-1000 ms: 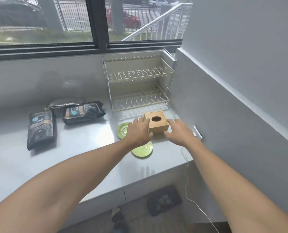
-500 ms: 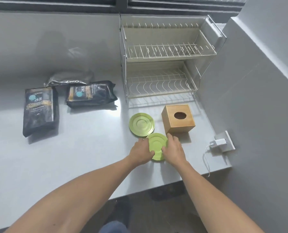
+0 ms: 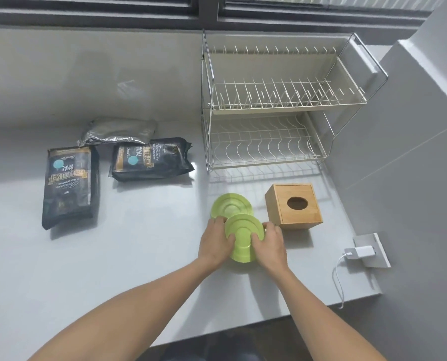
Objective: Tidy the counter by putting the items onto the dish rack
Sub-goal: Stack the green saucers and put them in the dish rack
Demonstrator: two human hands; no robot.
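My left hand [image 3: 215, 242] and my right hand [image 3: 270, 243] grip the near green plate [image 3: 243, 234] by its two sides, its far edge raised over the rim of a second green plate [image 3: 230, 206] lying flat on the counter. A wooden tissue box [image 3: 294, 205] with an oval hole stands just right of the plates. The two-tier wire dish rack [image 3: 274, 100] stands at the back against the wall, with both tiers bare.
Two black coffee bags [image 3: 70, 183] [image 3: 152, 158] and a silver foil pouch [image 3: 118, 131] lie on the grey counter [image 3: 139, 256] to the left. A white charger [image 3: 358, 252] with a hanging cable sits in a wall socket at right, near the counter's front corner.
My hands left the tissue box, came back to the near green plate, closed on its sides and tilted it up. The view dropped from the window to the counter.
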